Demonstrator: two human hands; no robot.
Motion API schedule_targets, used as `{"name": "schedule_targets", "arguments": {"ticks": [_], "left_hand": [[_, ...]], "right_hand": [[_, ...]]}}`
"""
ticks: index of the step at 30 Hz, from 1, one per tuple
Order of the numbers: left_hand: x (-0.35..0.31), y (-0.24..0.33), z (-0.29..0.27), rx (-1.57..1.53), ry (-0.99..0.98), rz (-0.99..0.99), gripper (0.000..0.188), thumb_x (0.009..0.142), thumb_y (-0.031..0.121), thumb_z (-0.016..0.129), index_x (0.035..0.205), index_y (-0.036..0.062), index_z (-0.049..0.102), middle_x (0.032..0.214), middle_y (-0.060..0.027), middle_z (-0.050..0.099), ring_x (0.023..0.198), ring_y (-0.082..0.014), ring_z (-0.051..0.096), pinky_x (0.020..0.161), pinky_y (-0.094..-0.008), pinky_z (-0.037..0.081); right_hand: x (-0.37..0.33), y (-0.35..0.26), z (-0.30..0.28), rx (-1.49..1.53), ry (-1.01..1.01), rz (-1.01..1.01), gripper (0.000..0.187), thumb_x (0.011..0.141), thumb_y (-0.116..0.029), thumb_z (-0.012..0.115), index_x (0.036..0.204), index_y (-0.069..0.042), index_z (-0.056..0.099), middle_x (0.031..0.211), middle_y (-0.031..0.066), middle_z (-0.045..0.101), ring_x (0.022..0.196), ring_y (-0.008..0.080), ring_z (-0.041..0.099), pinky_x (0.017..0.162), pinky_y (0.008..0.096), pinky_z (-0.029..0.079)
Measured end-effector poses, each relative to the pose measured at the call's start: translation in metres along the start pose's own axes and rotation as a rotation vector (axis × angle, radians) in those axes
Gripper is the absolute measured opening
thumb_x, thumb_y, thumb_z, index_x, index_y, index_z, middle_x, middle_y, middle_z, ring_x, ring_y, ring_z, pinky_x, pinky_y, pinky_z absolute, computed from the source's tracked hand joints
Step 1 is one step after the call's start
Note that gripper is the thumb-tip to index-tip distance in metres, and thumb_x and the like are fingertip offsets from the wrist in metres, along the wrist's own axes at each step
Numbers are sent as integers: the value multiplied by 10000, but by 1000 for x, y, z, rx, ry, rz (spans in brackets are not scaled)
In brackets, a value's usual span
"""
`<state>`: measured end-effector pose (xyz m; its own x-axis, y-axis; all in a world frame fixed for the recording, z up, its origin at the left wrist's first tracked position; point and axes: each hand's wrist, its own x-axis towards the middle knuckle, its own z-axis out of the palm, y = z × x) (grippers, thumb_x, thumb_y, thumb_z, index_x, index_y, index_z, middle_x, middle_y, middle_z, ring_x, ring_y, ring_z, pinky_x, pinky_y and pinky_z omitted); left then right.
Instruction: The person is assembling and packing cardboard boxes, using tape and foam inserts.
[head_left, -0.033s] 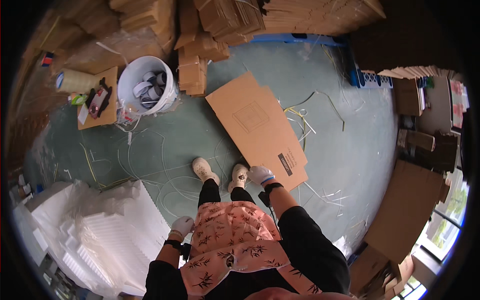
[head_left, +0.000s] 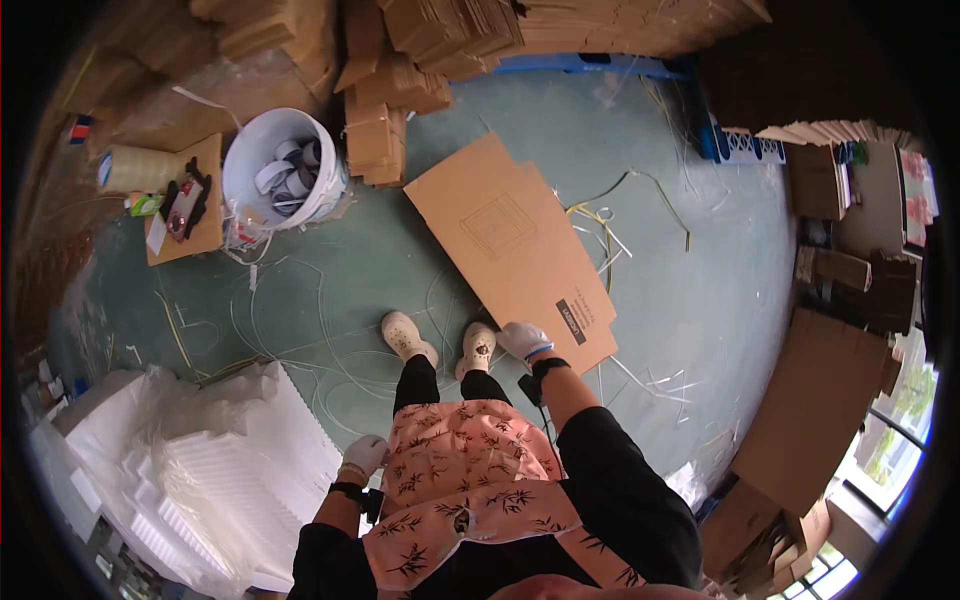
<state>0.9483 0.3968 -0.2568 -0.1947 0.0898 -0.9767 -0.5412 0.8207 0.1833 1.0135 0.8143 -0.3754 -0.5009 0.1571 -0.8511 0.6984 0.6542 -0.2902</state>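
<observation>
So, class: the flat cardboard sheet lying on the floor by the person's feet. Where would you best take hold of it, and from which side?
Probably the near corner of the flattened cardboard sheet, where the right hand already sits beside the right shoe. It lies flat on the green floor, so fingers must slip under a thin edge. That near end is closest; the far end points toward the stacked cardboard.

A large flattened brown cardboard box (head_left: 510,262) lies on the green floor at centre, a small black rectangular label (head_left: 572,321) near its five o'clock corner. Stacks of folded brown cardboard cartons (head_left: 385,110) rise at twelve o'clock; more brown boxes (head_left: 800,420) stand at four o'clock. A white plastic-wrapped foam package (head_left: 200,470) sits at eight o'clock
</observation>
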Motion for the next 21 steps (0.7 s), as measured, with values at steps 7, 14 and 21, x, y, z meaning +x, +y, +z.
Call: {"name": "schedule_targets", "arguments": {"ticks": [7, 14, 21], "left_hand": [[64, -65, -28, -189, 13, -267, 274, 876, 199, 465, 917, -30, 611, 789, -119, 645, 684, -220, 652, 602, -334, 561], [83, -208, -105, 390, -118, -18, 244, 876, 187, 478, 878, -22, 606, 804, -174, 664, 639, -282, 665, 579, -416, 590], [92, -105, -95, -313, 269, -453, 248, 878, 174, 535, 999, -36, 591, 798, -167, 659, 610, -274, 652, 568, -401, 590]], "right_hand": [[81, 160, -50, 107, 351, 377, 619, 770, -445, 622, 1279, -99, 551, 1185, 196, 617, 1118, 350, 577, 952, 424, 457], [149, 240, -100, 155, 540, 463, 885, 683, -342, 730, 1416, -19, 352, 1395, 211, 447, 1256, 347, 469, 1032, 399, 407], [202, 246, -75, 323, 525, 410, 678, 699, -366, 726, 1271, -51, 542, 1121, 191, 641, 1049, 337, 610, 895, 385, 475]]}}
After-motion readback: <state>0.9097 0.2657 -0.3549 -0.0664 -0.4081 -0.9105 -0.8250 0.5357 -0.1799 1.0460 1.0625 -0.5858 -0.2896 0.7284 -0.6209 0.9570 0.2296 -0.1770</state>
